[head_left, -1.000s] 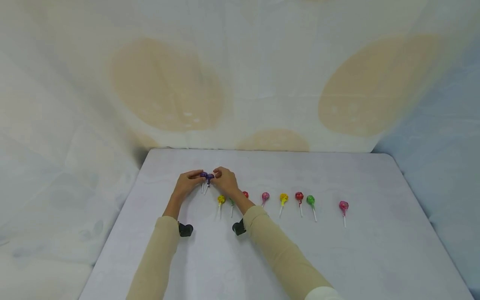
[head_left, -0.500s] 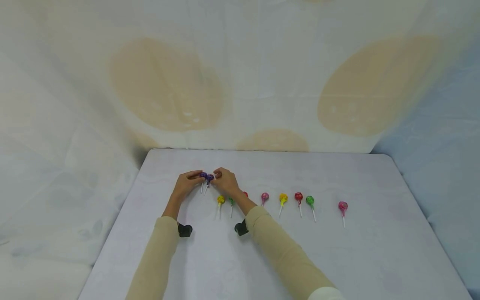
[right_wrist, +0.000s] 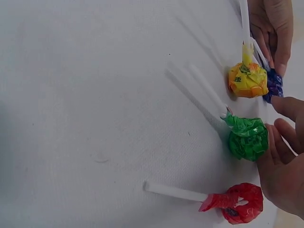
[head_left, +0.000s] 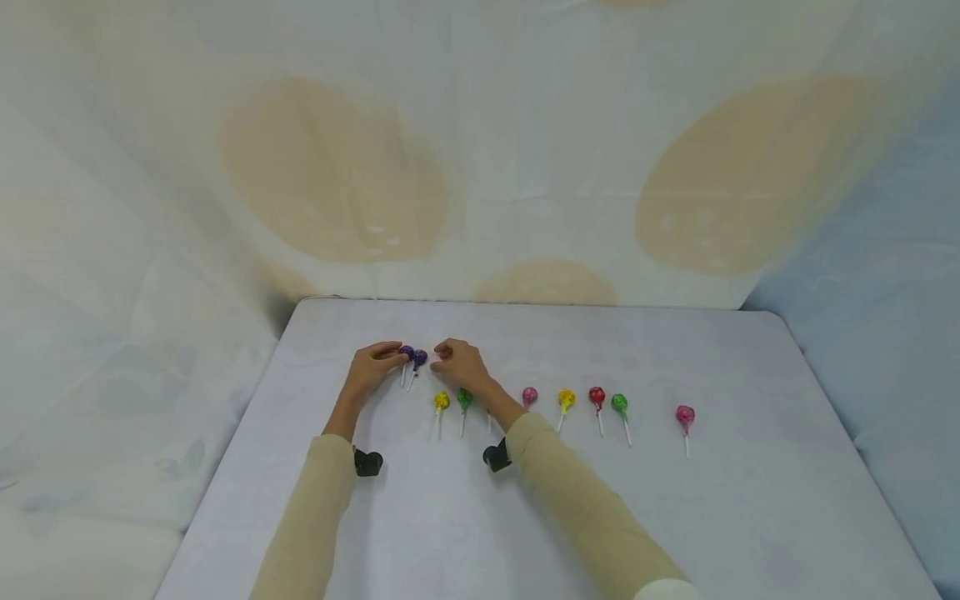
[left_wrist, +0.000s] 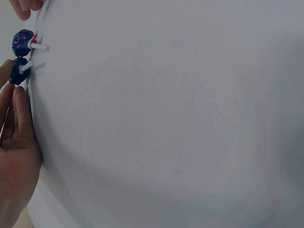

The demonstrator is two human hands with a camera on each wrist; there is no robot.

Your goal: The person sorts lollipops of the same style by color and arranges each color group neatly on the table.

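Two purple lollipops [head_left: 406, 352] [head_left: 419, 357] lie side by side on the white table [head_left: 525, 517], heads away from me. My left hand [head_left: 388, 358] rests beside them, its straight fingers [left_wrist: 20, 114] touching the left purple lollipop [left_wrist: 19, 71]. The other purple lollipop [left_wrist: 22, 40] lies just past it. My right hand [head_left: 444, 354] sits a little right of the pair, fingers loose and holding nothing. Its fingertips [right_wrist: 285, 137] lie close to a green lollipop [right_wrist: 247, 137], with a yellow one [right_wrist: 248, 80] and a red one [right_wrist: 237, 202] on either side.
A row of lollipops runs to the right: yellow [head_left: 442, 401], green [head_left: 465, 397], pink [head_left: 529, 394], yellow [head_left: 566, 399], red [head_left: 596, 394], green [head_left: 618, 403], and a lone pink [head_left: 684, 414]. My right forearm hides one red lollipop. Draped cloth [head_left: 480, 167] rises behind the table.
My right hand let go of the right purple lollipop and slid right, uncovering the green lollipop. The left hand stays at the left purple lollipop.
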